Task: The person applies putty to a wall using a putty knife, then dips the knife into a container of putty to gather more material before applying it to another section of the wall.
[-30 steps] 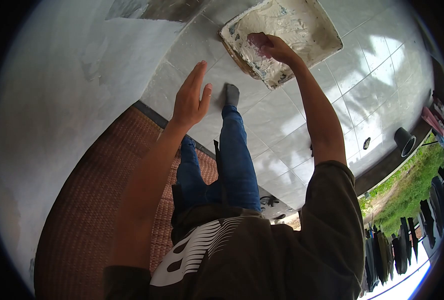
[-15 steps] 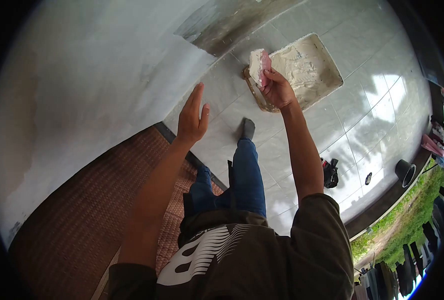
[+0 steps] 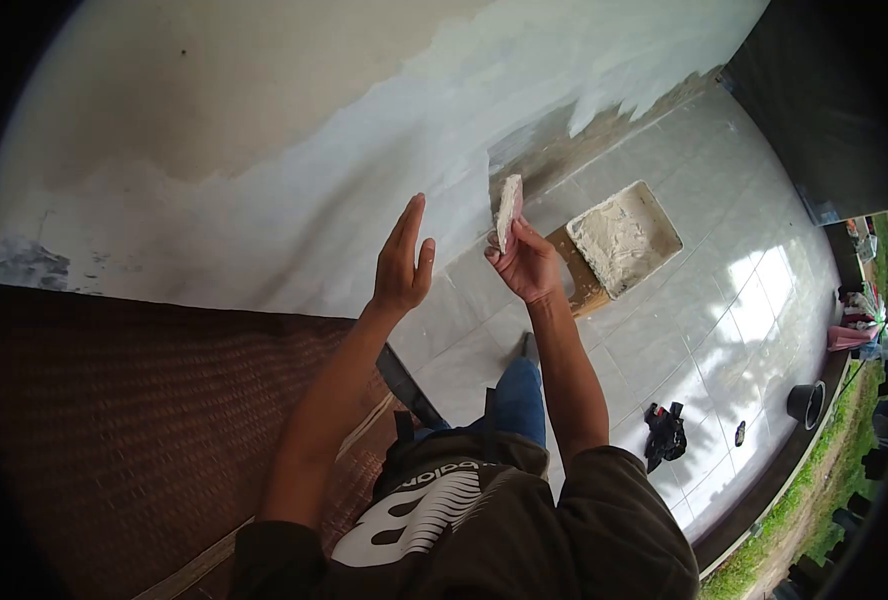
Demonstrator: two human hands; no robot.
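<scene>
My right hand (image 3: 530,266) grips a pink putty spreader (image 3: 518,198), turned nearly edge-on and coated with off-white putty. The wall (image 3: 364,170) rises just beyond the spreader, with pale smoothed areas and a darker bare patch low down. Fingers straight and thumb apart, my left hand (image 3: 402,264) is raised in front of the wall and holds nothing. Beyond my right hand, a rectangular tub (image 3: 676,235) of putty stands on the floor, partly over a brown board (image 3: 586,288).
A woven brown mat (image 3: 144,400) lies at the left, by a dark threshold strip (image 3: 409,385). Grey tiles (image 3: 624,350) cover the floor. Farther right are a black bundle (image 3: 666,435), a small dark object (image 3: 740,433) and a black bucket (image 3: 806,404) near the grassy edge.
My view has swung up toward the wall. The right hand has carried the loaded spreader away from the tub to the wall side, turning it edge-on. My left hand stays raised and open.
</scene>
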